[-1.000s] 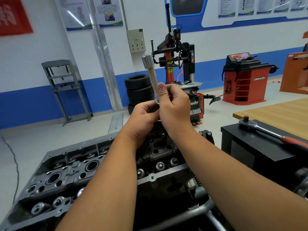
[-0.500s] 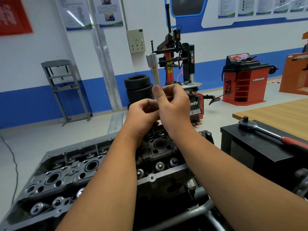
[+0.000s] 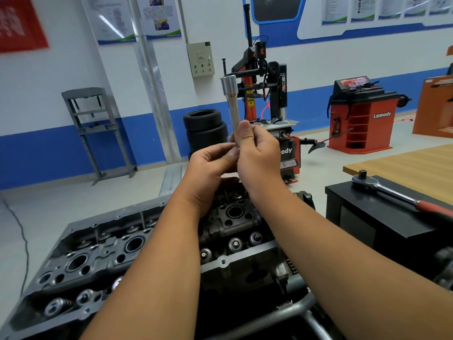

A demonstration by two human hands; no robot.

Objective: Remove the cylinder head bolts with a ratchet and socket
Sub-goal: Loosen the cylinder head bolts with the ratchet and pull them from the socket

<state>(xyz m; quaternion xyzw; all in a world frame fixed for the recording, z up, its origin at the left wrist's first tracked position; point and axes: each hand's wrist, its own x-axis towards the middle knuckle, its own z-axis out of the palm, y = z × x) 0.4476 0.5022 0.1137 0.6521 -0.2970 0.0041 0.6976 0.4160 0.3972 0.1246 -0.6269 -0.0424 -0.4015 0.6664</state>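
- Grey cast-metal cylinder head (image 3: 103,261) near-left, valve springs exposed, under both forearms.
- Red-handled steel ratchet (image 3: 392,195) lies idle on black box (image 3: 382,227), right.
- Long silver bolt-like piece with a wide cylindrical top (image 3: 231,104) held upright, mid-frame.
- Right hand (image 3: 259,155) grips its lower shaft; left hand (image 3: 210,168) pinches just below.
- Judgement: bolt out or tool being handled; next, set it aside and grab the ratchet.

"Lanpody" stands on the orange wheel balancer (image 3: 360,119); "power" — vertically — on the tyre changer (image 3: 282,82) column.
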